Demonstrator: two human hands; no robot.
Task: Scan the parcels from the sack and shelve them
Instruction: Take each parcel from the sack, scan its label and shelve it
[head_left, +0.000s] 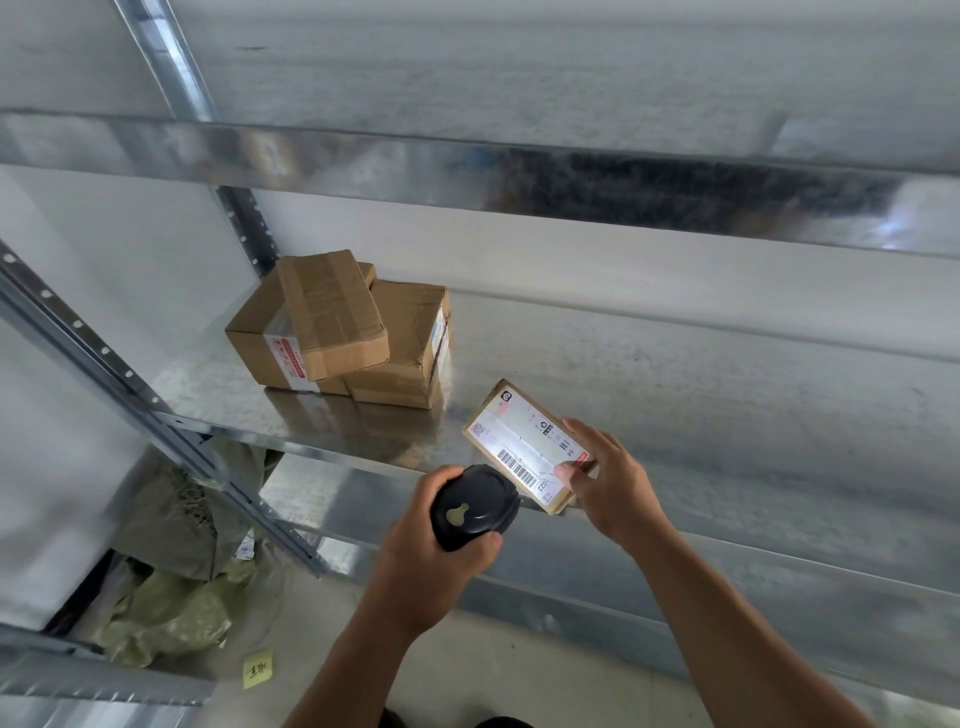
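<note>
The right grip (613, 483) holds a small labelled parcel (519, 441) at lower centre of the frame, over the front edge of the shelf (675, 389). The left grip (431, 561) is wrapped round a black scanner (475, 506) just beside the parcel. Cardboard boxes (337, 322) sit stacked at centre left, and the sack (171, 608) lies at lower left.

I can read "022" and "64" on the shipping label (522, 451) of the parcel (560, 503); handwriting on the sticky note (258, 669) is illegible.

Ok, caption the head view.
Left hand aims black handheld scanner at small labelled cardboard parcel in right hand.
</note>
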